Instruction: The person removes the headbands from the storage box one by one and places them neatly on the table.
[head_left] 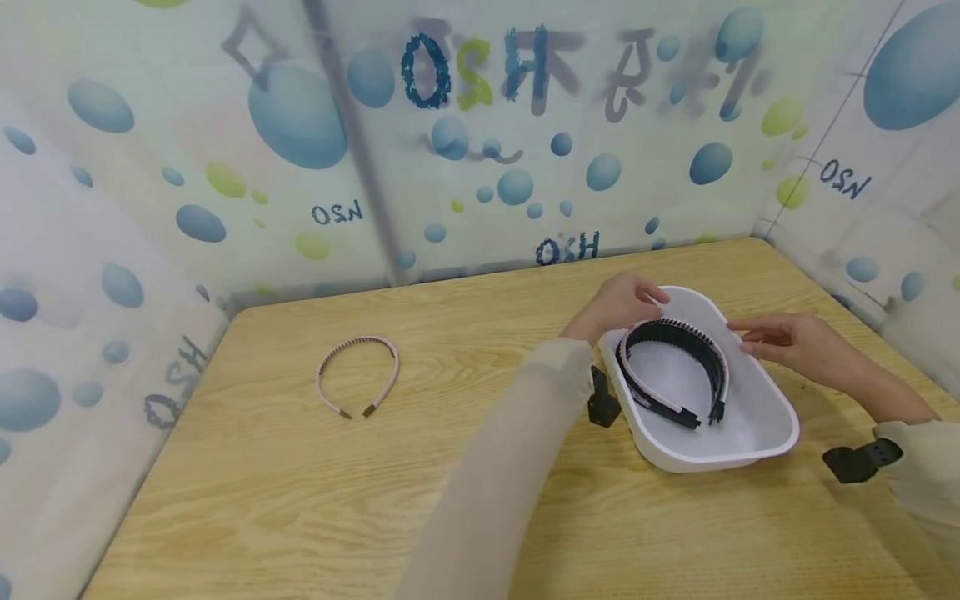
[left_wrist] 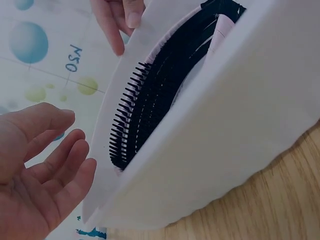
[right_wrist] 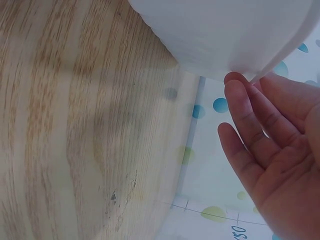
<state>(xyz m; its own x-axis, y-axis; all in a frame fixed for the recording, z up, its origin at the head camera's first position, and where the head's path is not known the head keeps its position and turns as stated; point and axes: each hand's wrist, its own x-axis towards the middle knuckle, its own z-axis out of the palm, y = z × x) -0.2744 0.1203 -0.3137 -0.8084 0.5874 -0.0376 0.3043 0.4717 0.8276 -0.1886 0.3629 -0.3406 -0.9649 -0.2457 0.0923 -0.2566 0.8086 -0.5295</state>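
A white plastic tub (head_left: 757, 417) stands on the right of the table. Inside it, towards the left, lie black headbands and pale pink ones (head_left: 667, 329), overlapping; some have comb teeth. My left hand (head_left: 618, 302) is at the tub's far left corner, above the headbands. In the left wrist view its fingers (left_wrist: 75, 182) are loosely bent and hold nothing. On the right side, my right hand (head_left: 798, 346) pinches the tub's rim, fingertips (right_wrist: 237, 95) against the outer wall and thumb partly hidden behind the edge.
Another pale pink headband (head_left: 393, 379) lies alone on the left of the wooden table (head_left: 300, 500). A patterned sheet (head_left: 480, 192) with blue and green dots hangs behind the table and along both sides.
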